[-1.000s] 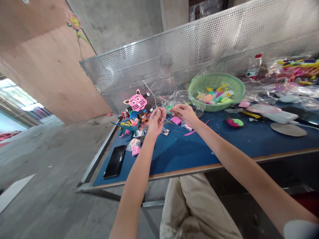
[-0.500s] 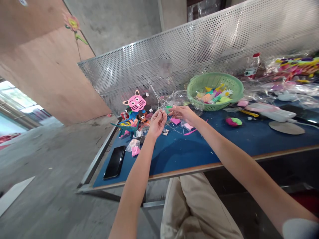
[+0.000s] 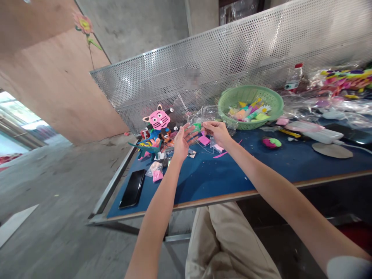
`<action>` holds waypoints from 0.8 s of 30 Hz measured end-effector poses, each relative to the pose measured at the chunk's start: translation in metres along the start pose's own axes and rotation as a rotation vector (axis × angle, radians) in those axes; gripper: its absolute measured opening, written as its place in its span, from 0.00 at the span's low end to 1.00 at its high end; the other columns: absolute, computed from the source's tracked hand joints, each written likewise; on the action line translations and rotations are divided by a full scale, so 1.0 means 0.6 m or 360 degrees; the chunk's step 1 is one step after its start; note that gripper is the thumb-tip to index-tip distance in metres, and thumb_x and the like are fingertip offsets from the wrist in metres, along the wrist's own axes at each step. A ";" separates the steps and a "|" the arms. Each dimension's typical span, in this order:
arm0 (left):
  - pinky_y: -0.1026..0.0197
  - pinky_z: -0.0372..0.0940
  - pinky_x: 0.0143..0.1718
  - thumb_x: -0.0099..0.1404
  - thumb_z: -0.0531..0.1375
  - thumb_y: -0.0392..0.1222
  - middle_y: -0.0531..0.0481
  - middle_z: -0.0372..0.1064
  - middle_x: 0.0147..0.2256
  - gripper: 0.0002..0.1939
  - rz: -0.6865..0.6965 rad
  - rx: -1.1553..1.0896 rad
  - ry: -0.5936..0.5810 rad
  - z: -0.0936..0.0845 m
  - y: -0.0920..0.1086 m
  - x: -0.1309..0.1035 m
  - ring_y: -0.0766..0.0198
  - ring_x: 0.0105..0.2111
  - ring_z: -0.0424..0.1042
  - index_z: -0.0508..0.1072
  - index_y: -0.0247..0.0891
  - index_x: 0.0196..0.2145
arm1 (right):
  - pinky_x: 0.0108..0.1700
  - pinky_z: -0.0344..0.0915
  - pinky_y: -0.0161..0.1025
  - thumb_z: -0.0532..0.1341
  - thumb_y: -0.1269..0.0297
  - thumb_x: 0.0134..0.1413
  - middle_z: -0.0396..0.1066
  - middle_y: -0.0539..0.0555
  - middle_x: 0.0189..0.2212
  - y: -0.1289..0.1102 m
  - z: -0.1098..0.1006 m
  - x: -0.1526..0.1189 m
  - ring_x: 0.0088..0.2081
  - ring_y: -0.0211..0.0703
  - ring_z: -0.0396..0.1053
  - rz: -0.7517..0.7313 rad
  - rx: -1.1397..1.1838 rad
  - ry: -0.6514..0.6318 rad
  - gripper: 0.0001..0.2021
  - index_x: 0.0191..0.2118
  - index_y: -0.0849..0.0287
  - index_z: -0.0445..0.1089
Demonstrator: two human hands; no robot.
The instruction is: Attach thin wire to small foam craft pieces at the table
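Perforated metal sheeting [image 3: 221, 58] rises behind the blue tabletop [image 3: 215, 174]. Over the tabletop, the right hand [image 3: 217, 132] pinches thin wire [image 3: 183, 102] between closed fingers, and its fine strands loop between the hands. The left hand [image 3: 182, 144] has its fingers spread open; whether they touch the wire, I cannot tell. Beyond are a pink cat-faced figure [image 3: 160, 119] and a green basket [image 3: 250, 124].

The thin, pale wire [image 3: 183, 104] is slanting upward in close strands and is curving loosely above the blue tabletop [image 3: 215, 176].
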State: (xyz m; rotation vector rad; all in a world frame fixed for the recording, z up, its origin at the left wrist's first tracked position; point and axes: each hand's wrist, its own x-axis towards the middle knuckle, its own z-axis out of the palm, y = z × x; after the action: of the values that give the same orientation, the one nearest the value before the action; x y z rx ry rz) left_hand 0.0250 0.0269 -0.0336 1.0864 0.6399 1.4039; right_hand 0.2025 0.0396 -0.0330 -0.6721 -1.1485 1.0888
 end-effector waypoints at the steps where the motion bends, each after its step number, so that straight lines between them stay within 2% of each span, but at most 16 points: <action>1: 0.50 0.71 0.52 0.67 0.57 0.65 0.42 0.74 0.55 0.28 -0.0005 0.0006 -0.0016 -0.001 0.003 0.000 0.51 0.53 0.75 0.76 0.43 0.53 | 0.34 0.69 0.37 0.75 0.47 0.40 0.75 0.51 0.26 0.001 -0.001 0.001 0.25 0.35 0.68 0.0020 0.0005 0.0010 0.19 0.31 0.57 0.77; 4: 0.48 0.71 0.52 0.69 0.53 0.67 0.40 0.74 0.55 0.30 0.0006 0.0041 -0.0053 -0.005 0.010 0.003 0.49 0.52 0.76 0.77 0.41 0.51 | 0.33 0.69 0.37 0.75 0.48 0.41 0.75 0.51 0.26 0.001 -0.007 0.003 0.26 0.35 0.68 0.0057 0.0028 0.0019 0.18 0.31 0.58 0.77; 10: 0.55 0.74 0.44 0.64 0.63 0.57 0.40 0.79 0.47 0.22 0.0061 0.0347 -0.0118 -0.027 0.018 0.012 0.54 0.43 0.80 0.80 0.38 0.47 | 0.25 0.62 0.34 0.75 0.53 0.42 0.72 0.50 0.23 -0.012 -0.022 0.008 0.22 0.32 0.64 0.0055 0.0105 -0.0084 0.16 0.29 0.59 0.76; 15: 0.58 0.75 0.39 0.61 0.68 0.52 0.41 0.80 0.44 0.20 0.0058 0.0599 -0.0163 -0.044 0.020 0.012 0.57 0.37 0.81 0.80 0.37 0.46 | 0.18 0.53 0.33 0.73 0.55 0.47 0.71 0.48 0.22 -0.024 -0.043 0.013 0.17 0.27 0.52 0.0114 -0.0007 -0.0136 0.13 0.28 0.59 0.75; 18: 0.58 0.76 0.40 0.59 0.70 0.47 0.40 0.80 0.44 0.19 -0.0012 0.0653 -0.0166 -0.043 0.021 0.010 0.57 0.38 0.81 0.80 0.36 0.46 | 0.16 0.48 0.32 0.73 0.55 0.48 0.72 0.49 0.22 -0.025 -0.060 0.016 0.16 0.26 0.49 0.0184 -0.0058 -0.0183 0.12 0.29 0.59 0.76; 21: 0.57 0.76 0.42 0.57 0.71 0.44 0.39 0.80 0.44 0.18 -0.0147 0.0673 -0.0278 -0.039 0.021 0.007 0.56 0.39 0.81 0.81 0.35 0.44 | 0.15 0.46 0.32 0.75 0.57 0.45 0.74 0.50 0.23 -0.024 -0.073 0.020 0.15 0.25 0.50 0.0256 -0.0056 -0.0254 0.13 0.28 0.60 0.77; 24: 0.54 0.76 0.44 0.56 0.72 0.43 0.37 0.80 0.44 0.19 -0.0270 0.0683 -0.0389 -0.035 0.015 0.004 0.55 0.40 0.81 0.81 0.34 0.44 | 0.14 0.48 0.32 0.76 0.59 0.40 0.74 0.51 0.21 -0.024 -0.078 0.023 0.15 0.27 0.53 0.0287 -0.0075 -0.0243 0.13 0.26 0.61 0.76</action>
State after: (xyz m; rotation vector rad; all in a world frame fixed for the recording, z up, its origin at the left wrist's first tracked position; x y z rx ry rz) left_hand 0.0025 0.0327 -0.0338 1.4775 0.8543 0.9888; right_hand 0.2517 0.0515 -0.0299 -0.7505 -1.2656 1.2862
